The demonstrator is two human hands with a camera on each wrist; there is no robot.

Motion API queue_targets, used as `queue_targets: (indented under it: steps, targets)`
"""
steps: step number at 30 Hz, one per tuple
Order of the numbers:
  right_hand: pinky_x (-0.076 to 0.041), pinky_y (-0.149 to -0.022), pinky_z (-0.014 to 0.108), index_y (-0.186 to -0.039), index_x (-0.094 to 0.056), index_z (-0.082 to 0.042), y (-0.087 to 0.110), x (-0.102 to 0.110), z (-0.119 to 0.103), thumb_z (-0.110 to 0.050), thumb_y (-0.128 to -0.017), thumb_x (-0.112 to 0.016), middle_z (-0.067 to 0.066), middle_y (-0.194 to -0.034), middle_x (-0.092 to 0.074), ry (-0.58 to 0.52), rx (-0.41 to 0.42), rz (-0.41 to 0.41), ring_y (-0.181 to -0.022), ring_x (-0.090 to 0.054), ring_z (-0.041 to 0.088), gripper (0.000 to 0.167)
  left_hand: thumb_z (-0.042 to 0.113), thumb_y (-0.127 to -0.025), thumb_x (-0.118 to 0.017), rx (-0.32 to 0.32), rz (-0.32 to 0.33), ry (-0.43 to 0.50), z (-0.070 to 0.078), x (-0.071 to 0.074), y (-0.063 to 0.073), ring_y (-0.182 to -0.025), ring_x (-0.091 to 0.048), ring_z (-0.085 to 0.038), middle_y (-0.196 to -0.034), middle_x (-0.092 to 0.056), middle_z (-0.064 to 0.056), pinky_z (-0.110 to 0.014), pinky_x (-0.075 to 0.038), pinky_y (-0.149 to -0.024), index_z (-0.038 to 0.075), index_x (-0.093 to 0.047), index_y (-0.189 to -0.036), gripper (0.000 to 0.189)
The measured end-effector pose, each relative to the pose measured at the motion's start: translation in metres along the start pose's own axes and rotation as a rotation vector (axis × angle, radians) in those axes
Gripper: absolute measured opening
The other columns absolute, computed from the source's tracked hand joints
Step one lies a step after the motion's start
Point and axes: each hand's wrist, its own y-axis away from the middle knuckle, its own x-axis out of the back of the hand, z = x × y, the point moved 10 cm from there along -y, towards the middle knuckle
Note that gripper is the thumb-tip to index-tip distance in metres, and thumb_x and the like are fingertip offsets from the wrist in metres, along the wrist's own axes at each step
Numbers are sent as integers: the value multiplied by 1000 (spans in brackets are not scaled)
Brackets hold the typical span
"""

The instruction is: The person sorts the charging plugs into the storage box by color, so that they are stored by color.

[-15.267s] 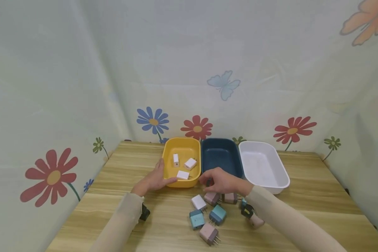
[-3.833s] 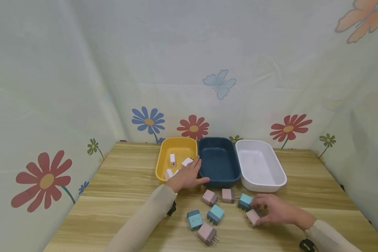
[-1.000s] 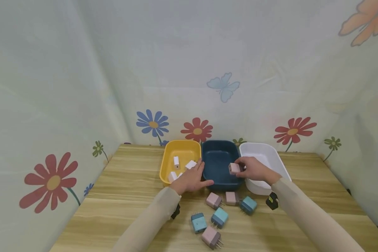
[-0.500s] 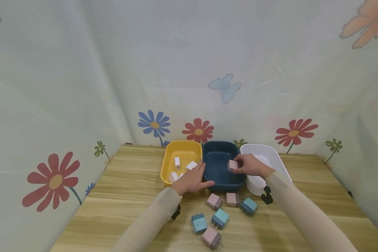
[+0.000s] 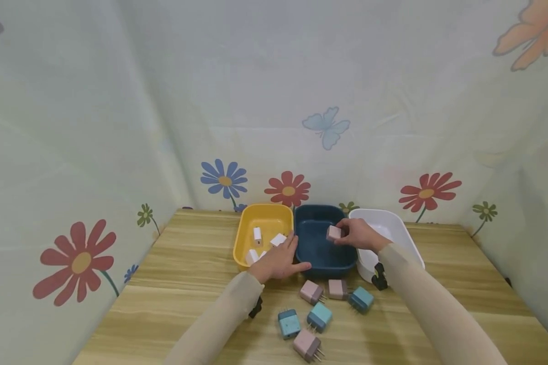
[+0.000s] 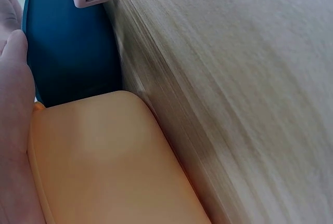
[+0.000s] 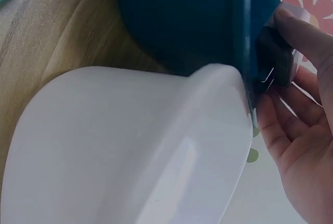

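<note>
My right hand (image 5: 360, 234) pinches a pink charger plug (image 5: 333, 233) between thumb and fingers over the dark blue bin (image 5: 321, 272). Metal prongs on the plug's dark end show in the right wrist view, close to the blue bin's rim. My left hand (image 5: 277, 261), fingers straight, rests at the near edges where the yellow bin (image 5: 240, 230) and the blue bin meet. Several white charger plugs (image 5: 257, 234) lie in the yellow bin, some partly hidden by the left hand. No plug shows lying in the visible part of the blue bin.
A white bin (image 5: 408, 246) stands right of the blue one, partly behind the right forearm. On the wooden table (image 5: 192, 253), in front of the bins, lie several pink plugs (image 5: 307, 344) and teal plugs (image 5: 319, 317). A flowered curtain (image 5: 255, 101) hangs behind.
A white plug has gone from the table, and the yellow bin holds more. The left hand shifted right. The right hand lifted a pink plug from the table's right and carried it over the blue bin.
</note>
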Motion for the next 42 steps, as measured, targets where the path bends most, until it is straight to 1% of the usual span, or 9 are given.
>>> queue_targets:
  steps: [9,14,19,25,33,36,42]
  targets:
    - [-49,-73,34,-105,-64,-1,-6,-3,-2,-17,-74,-82,6,-92,-65,24,47,-1,-79,-56,19,40,73,-83,-45,9,-6,0,0,0,2,-140,-23,-24,-159,-2,-6,-41,-28,-108,12,-14,-153,97]
    - [-50,-75,35,-105,-64,-2,-9,-5,0,-17,-74,-82,6,-92,-65,14,21,-14,-80,-56,20,40,73,-83,-44,9,-3,-4,-1,1,3,-140,-22,-23,-159,-3,-6,-41,-28,-109,10,-15,-152,98]
    - [-50,-74,35,-104,-65,-1,-12,-7,0,-17,-73,-83,6,-90,-65,54,49,-7,-78,-56,19,40,73,-83,-44,-1,-7,-8,0,1,2,-141,-22,-23,-159,-2,-6,-40,-28,-109,10,-14,-153,98]
    - [-50,-71,35,-100,-66,-1,-13,-6,-3,-18,-70,-84,6,-90,-66,107,90,14,-76,-56,18,39,72,-84,-43,-23,-4,-13,1,1,2,-139,-26,-25,-158,-3,-10,-40,-29,-109,7,-16,-152,98]
    - [-50,-70,36,-100,-65,1,-14,-6,-5,-17,-71,-83,8,-89,-65,114,94,20,-75,-56,19,38,72,-84,-44,-10,-6,-9,1,3,3,-139,-26,-25,-158,-4,-9,-41,-29,-109,8,-16,-152,97]
    - [-50,-72,37,-101,-65,1,-15,-6,-4,-17,-71,-83,9,-90,-66,118,82,20,-77,-57,20,39,72,-84,-44,-5,-4,-2,1,3,3,-140,-25,-24,-159,-4,-8,-41,-29,-108,8,-15,-152,97]
    - [-50,-85,43,-111,-63,4,-17,-6,0,-20,-75,-81,17,-103,-66,117,51,7,-92,-61,28,46,72,-84,-44,-1,-2,1,1,3,4,-141,-21,-22,-159,-3,-6,-40,-29,-109,10,-14,-153,97]
